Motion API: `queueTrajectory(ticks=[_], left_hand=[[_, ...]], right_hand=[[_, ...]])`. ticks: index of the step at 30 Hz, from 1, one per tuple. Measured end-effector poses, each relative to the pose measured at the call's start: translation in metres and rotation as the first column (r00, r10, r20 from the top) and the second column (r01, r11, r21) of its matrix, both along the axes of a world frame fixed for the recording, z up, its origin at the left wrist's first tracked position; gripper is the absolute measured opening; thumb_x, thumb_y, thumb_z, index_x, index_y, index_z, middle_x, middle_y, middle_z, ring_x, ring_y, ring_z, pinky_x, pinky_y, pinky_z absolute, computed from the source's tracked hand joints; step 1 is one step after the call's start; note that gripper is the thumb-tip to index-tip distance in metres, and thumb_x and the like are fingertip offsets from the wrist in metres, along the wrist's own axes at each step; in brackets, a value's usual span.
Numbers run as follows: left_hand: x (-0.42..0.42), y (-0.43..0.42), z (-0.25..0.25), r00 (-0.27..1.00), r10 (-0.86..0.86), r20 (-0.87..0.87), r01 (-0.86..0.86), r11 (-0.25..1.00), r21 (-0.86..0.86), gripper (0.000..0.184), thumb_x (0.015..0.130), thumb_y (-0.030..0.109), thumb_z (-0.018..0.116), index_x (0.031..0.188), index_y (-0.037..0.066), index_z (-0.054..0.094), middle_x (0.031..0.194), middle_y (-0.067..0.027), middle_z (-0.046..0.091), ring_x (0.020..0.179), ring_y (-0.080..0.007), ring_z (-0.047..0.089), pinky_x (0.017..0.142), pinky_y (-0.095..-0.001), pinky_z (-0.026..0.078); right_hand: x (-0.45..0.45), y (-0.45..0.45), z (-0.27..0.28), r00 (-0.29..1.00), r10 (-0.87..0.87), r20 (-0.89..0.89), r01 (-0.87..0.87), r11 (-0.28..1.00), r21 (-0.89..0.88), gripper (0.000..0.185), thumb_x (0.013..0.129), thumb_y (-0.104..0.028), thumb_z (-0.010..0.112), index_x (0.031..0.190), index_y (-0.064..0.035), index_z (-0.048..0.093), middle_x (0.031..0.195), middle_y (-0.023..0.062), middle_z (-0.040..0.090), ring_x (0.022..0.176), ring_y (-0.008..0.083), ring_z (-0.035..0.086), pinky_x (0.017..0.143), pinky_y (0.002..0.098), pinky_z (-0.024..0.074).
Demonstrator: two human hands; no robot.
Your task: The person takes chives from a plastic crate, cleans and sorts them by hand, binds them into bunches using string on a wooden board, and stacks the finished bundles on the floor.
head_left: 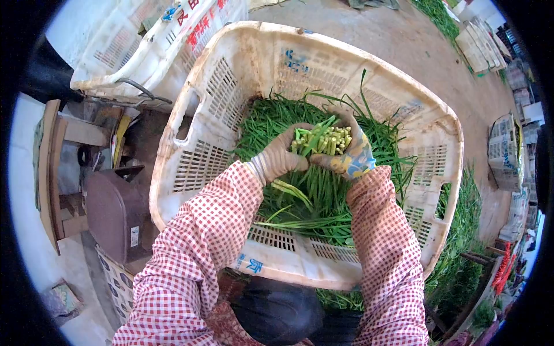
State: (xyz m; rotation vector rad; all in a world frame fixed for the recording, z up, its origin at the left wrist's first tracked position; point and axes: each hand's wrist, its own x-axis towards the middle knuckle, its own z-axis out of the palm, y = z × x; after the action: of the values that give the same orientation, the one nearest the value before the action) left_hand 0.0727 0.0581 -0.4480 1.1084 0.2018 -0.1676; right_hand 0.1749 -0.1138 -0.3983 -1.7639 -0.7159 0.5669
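Observation:
My left hand [280, 154], in a dirty beige glove, wraps round the left side of a bundle of green stalks [324, 140]. Around the right side of the same bundle closes my right hand [352, 153], its glove patterned blue and yellow near the wrist. The pale cut ends face up, with a few green blades lying across them. Both hands are over a large white plastic basket [346, 52], where loose long green leaves [271, 118] lie. Several paler stalks [294, 193] rest just below my left hand.
Another white basket [167, 52] with red writing stands at the upper left. A brown plastic object [112, 213] and wooden boards [52, 173] are at the left. More greens [464, 213] lie on the floor at the right, near a wrapped bundle [504, 153] and red strips [503, 270].

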Motion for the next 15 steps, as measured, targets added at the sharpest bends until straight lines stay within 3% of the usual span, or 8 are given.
queueTrajectory(ticks=[2,4,5,6,8,9,12,15], left_hand=[[0.000,-0.004,0.002,0.994,-0.028,0.103,0.032,0.999,-0.043,0.089,0.056,0.008,0.086,0.133,0.009,0.040,0.117,-0.0036,0.056,0.109,-0.0147,0.051,0.091,-0.0298,0.045],[0.001,-0.007,0.009,0.985,-0.029,0.168,-0.007,0.978,0.207,0.092,0.058,0.015,0.087,0.134,0.009,0.037,0.120,-0.0051,0.054,0.111,-0.0147,0.049,0.092,-0.0316,0.045],[0.003,-0.007,0.012,0.994,0.000,0.109,-0.032,0.954,0.297,0.088,0.059,0.014,0.088,0.132,0.008,0.039,0.117,-0.0056,0.057,0.109,-0.0149,0.051,0.093,-0.0318,0.044],[0.004,-0.005,0.005,0.994,0.000,0.106,-0.031,0.955,0.296,0.088,0.059,0.014,0.088,0.132,0.008,0.039,0.117,-0.0056,0.057,0.109,-0.0149,0.051,0.093,-0.0318,0.044],[0.003,0.003,-0.012,0.999,0.045,0.026,-0.048,0.990,0.131,0.080,0.060,0.007,0.087,0.127,0.008,0.042,0.112,-0.0045,0.059,0.106,-0.0145,0.054,0.094,-0.0311,0.044],[0.000,0.006,-0.009,0.995,0.097,0.020,-0.097,0.995,0.015,0.067,0.063,-0.001,0.083,0.120,0.013,0.049,0.114,-0.0016,0.061,0.107,-0.0151,0.056,0.094,-0.0333,0.046],[0.000,0.004,-0.009,0.990,0.140,-0.001,-0.140,0.989,-0.041,0.066,0.063,-0.004,0.082,0.118,0.014,0.050,0.111,-0.0018,0.062,0.106,-0.0165,0.057,0.094,-0.0343,0.047],[0.002,-0.009,-0.005,0.974,0.222,-0.041,-0.226,0.965,-0.134,0.068,0.061,-0.006,0.081,0.118,0.011,0.048,0.108,-0.0024,0.062,0.102,-0.0163,0.058,0.093,-0.0330,0.047]], right_hand=[[0.001,0.001,-0.006,0.991,-0.001,-0.131,0.018,0.992,0.129,0.087,0.054,-0.018,0.090,0.129,-0.0052,0.047,0.108,0.0090,0.058,0.100,0.0186,0.059,0.089,0.0334,0.0488],[-0.002,0.001,-0.010,0.965,-0.053,-0.258,0.114,0.967,0.228,0.079,0.055,-0.019,0.089,0.123,-0.0042,0.051,0.108,0.0097,0.060,0.099,0.0185,0.059,0.089,0.0333,0.0490],[-0.004,-0.001,-0.024,0.991,-0.109,-0.083,0.124,0.974,0.192,0.070,0.056,-0.019,0.088,0.116,-0.0033,0.055,0.106,0.0096,0.061,0.098,0.0187,0.060,0.089,0.0330,0.0494],[-0.006,-0.003,-0.023,0.990,-0.109,-0.086,0.124,0.974,0.190,0.070,0.056,-0.019,0.088,0.116,-0.0033,0.055,0.106,0.0096,0.061,0.098,0.0187,0.060,0.089,0.0330,0.0494],[-0.009,-0.005,-0.018,0.984,-0.154,0.091,0.159,0.986,-0.048,0.064,0.058,-0.019,0.087,0.112,-0.0028,0.057,0.103,0.0094,0.062,0.095,0.0193,0.062,0.086,0.0328,0.0506],[-0.008,-0.008,-0.023,0.985,-0.147,-0.092,0.152,0.987,0.050,0.059,0.059,-0.017,0.086,0.109,-0.0028,0.057,0.100,0.0086,0.063,0.092,0.0189,0.062,0.082,0.0324,0.0520],[0.002,-0.019,-0.022,0.947,-0.149,-0.286,0.200,0.967,0.158,0.051,0.063,-0.012,0.083,0.106,-0.0047,0.057,0.099,0.0057,0.064,0.090,0.0157,0.061,0.081,0.0304,0.0519],[-0.005,-0.017,-0.008,0.977,-0.110,-0.180,0.114,0.993,0.011,0.050,0.065,-0.011,0.082,0.107,-0.0049,0.056,0.098,0.0048,0.064,0.092,0.0148,0.061,0.084,0.0305,0.0509]])
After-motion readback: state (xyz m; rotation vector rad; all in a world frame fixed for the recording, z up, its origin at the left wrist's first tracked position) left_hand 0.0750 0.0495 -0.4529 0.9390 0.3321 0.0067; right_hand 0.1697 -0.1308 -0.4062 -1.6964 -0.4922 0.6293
